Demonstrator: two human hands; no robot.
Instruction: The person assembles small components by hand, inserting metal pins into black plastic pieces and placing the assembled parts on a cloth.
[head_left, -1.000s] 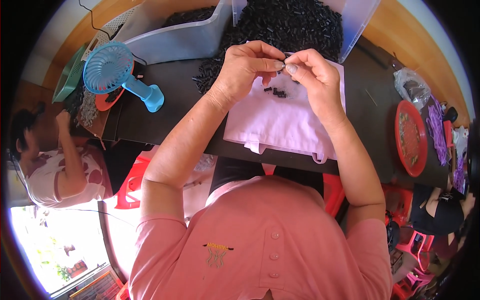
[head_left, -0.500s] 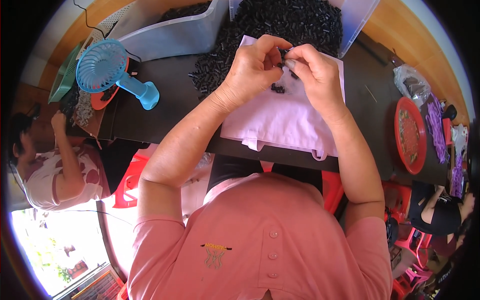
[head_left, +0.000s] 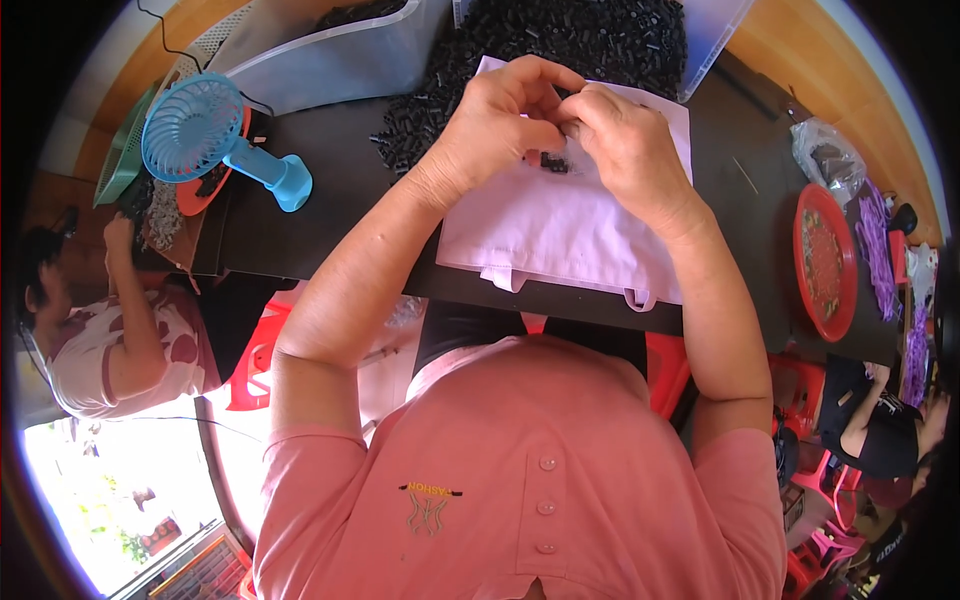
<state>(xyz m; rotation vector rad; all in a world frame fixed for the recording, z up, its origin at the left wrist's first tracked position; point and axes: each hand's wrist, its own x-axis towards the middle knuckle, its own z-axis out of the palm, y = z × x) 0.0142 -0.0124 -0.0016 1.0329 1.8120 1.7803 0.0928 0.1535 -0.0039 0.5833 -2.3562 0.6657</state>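
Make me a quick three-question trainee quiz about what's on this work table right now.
1. True or false: the handheld blue plastic fan lies on the person's right.
2. What lies under both hands? A) white cloth B) red tray C) green basket
3. Fill in: the heap of small black cylindrical parts sits ___ the hands, away from the person.

Key: 1 false. 2 A, the white cloth beneath the left hand and right hand. 3 beyond.

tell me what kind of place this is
Probably a small piecework workshop. A heap of small black parts covers the dark table, both hands work over a white cloth, and other people sit at neighbouring tables.
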